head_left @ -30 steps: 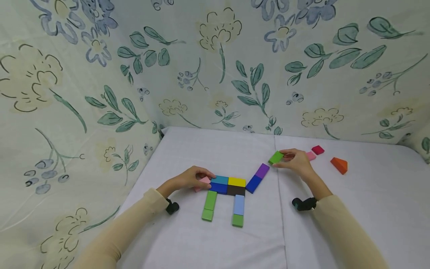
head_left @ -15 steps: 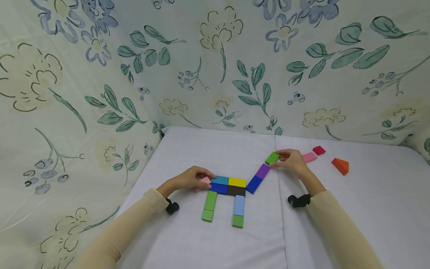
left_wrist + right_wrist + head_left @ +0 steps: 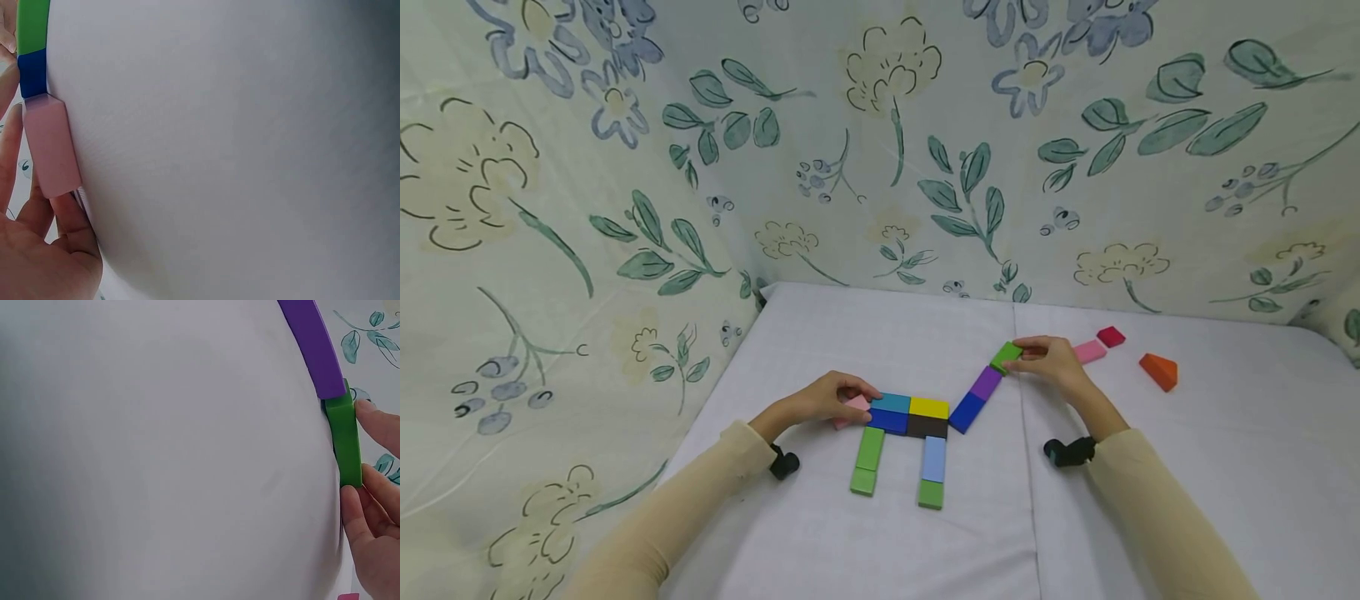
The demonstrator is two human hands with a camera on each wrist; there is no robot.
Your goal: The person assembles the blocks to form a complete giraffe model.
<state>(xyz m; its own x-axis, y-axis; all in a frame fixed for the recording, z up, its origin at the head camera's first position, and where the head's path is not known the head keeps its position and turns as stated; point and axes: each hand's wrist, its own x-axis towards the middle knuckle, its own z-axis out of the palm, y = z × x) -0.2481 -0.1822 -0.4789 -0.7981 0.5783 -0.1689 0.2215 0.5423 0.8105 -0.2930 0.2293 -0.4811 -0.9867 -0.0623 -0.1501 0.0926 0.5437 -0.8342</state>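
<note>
Colored blocks lie joined on the white cloth. In the head view my left hand [image 3: 823,397] is curved around a pink block [image 3: 852,410]; its thumb and forefinger reach the ends of the blue block [image 3: 887,420] and teal block [image 3: 891,402]. The left wrist view has fingers at the far end and side of that pink block [image 3: 53,147]. My right hand [image 3: 1051,360] pinches a green block [image 3: 1006,357] lined up with the purple block [image 3: 987,383], which continues into a dark blue one [image 3: 967,412]. In the right wrist view this green block [image 3: 345,440] meets the purple block's end.
Yellow [image 3: 929,407] and dark brown [image 3: 927,426] blocks adjoin the teal and blue pair. Below run a green column [image 3: 869,450] and a light blue block [image 3: 934,458] with green beneath. Another pink block [image 3: 1091,351], a red piece [image 3: 1111,336] and an orange wedge [image 3: 1160,371] lie at right.
My right hand has brought the green block left and slightly down, from a gap away to the upper end of the purple block. The left hand has stayed in place.
</note>
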